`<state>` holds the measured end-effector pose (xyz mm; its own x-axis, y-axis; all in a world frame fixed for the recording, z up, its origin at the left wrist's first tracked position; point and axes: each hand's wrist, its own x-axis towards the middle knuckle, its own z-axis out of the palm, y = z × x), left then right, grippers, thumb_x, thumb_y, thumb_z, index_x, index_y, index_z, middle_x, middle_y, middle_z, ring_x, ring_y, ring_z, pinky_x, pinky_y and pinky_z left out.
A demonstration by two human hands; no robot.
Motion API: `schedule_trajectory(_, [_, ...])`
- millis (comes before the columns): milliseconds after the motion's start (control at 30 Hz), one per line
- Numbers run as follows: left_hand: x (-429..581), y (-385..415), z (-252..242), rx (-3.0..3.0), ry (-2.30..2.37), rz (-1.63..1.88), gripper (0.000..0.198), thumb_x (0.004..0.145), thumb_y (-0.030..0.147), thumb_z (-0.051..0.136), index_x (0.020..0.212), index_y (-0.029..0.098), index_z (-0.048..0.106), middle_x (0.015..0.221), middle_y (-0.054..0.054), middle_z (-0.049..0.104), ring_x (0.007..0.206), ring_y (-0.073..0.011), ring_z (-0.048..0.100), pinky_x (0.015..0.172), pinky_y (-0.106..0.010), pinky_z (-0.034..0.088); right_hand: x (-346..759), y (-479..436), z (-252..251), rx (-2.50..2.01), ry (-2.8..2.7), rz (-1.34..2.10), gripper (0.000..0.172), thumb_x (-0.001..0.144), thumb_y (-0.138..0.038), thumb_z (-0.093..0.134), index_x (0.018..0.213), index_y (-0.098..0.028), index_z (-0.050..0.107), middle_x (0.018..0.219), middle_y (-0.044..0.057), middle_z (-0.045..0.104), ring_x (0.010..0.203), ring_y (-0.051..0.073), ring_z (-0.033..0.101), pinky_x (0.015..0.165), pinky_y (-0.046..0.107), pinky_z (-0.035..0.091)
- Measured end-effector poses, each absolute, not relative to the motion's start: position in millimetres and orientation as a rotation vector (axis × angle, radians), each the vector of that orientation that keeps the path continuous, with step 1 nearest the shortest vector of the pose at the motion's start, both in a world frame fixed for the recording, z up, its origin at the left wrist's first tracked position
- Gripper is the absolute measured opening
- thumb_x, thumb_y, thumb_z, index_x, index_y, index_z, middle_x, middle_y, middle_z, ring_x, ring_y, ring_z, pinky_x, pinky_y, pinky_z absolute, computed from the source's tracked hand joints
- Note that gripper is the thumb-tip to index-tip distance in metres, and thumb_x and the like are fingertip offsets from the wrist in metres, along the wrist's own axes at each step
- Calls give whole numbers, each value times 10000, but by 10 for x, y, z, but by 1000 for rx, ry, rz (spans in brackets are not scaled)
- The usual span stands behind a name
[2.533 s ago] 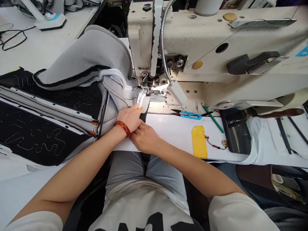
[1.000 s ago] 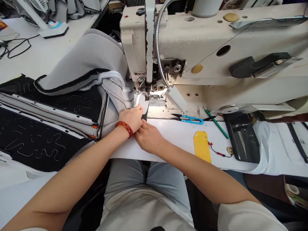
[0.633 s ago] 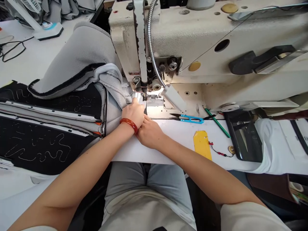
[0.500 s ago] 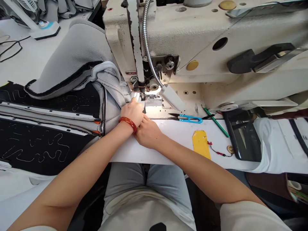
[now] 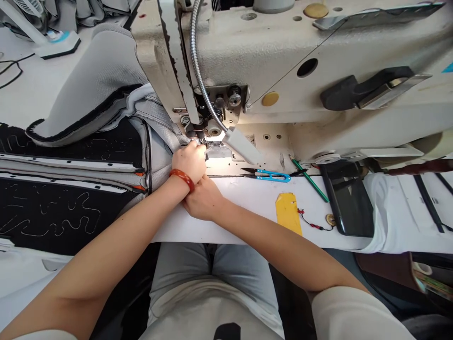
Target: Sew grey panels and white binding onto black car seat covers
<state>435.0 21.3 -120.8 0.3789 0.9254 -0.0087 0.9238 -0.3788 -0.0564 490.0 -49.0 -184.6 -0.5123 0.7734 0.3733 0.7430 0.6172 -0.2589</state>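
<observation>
My left hand [image 5: 189,163], with a red bangle at the wrist, is closed at the edge of a grey padded fabric cover [image 5: 159,115], right by the presser foot [image 5: 201,134] of the sewing machine [image 5: 226,56]. Its knuckles hide the stretch of cloth under the needle. Tucked against the left wrist, my right hand [image 5: 203,198] has its fingers curled; whatever is in them is hidden. The cover spreads out to the left, where its black panels [image 5: 53,212] with wavy stitching lie on the table.
Blue thread snips [image 5: 272,176] and a green pencil [image 5: 311,182] lie right of the needle area. Nearer me are a yellow tag [image 5: 288,212], a beaded cord with a coin [image 5: 330,219] and a black phone [image 5: 348,200]. A lamp [image 5: 242,145] on a flexible metal neck hangs beside the needle.
The view has shifted, so the machine appears further left. My left hand sits slightly closer to the needle and covers the pale and dark strips that showed there before.
</observation>
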Motion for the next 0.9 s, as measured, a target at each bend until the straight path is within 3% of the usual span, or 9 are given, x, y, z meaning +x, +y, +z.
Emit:
schedule_trajectory(100, [4302, 113, -1167, -2497, -1779, 1, 363, 864, 174, 460, 1149, 226, 678, 1248, -80, 627, 959, -251, 653, 804, -348, 493, 4918, -467, -1868, -1160, -2406, 106, 368, 963, -236, 424, 1100, -123, 746, 1022, 152, 744, 1004, 320, 626, 961, 557, 409])
schedule_trajectory(200, [4267, 110, -1153, -2501, -1824, 26, 358, 849, 163, 462, 1106, 220, 705, 1222, -76, 643, 983, -256, 648, 828, -350, 495, 4931, -455, -1869, -1161, -2410, 89, 348, 956, -251, 451, 1074, -125, 753, 1002, 149, 744, 976, 318, 624, 959, 563, 397])
schedule_trajectory(367, [4237, 223, -1184, -2589, -1821, 24, 309, 849, 186, 491, 1018, 230, 746, 1159, -51, 698, 987, -254, 647, 830, -345, 493, 4857, -473, -1837, -1139, -2494, 138, 272, 851, -115, 511, 907, -142, 775, 885, 144, 745, 888, 294, 634, 888, 512, 429])
schedule_trajectory(433, [4242, 238, -1188, -2600, -1839, -4, 279, 862, 223, 505, 991, 230, 752, 1128, -45, 715, 981, -249, 650, 819, -336, 493, 4817, -475, -1831, -1128, -2498, 191, 282, 868, -112, 497, 942, -148, 767, 889, 134, 745, 896, 289, 640, 867, 495, 449])
schedule_trajectory(733, [4300, 304, -1214, -2654, -1743, -2, 268, 869, 257, 500, 931, 208, 757, 1095, -53, 722, 972, -246, 655, 807, -350, 508, 4722, -312, -1908, -1137, -2436, 200, 390, 999, -254, 371, 1173, -119, 692, 1145, 140, 718, 1146, 320, 603, 1011, 524, 453])
schedule_trajectory(900, [4257, 244, -1200, -2757, -1603, 53, 324, 824, 201, 504, 1003, 215, 774, 1130, -60, 714, 1033, -264, 632, 894, -381, 499, 4700, -309, -1922, -1209, -2408, 230, 457, 961, -312, 509, 1378, -130, 557, 1421, 110, 568, 1328, 300, 484, 1145, 445, 384])
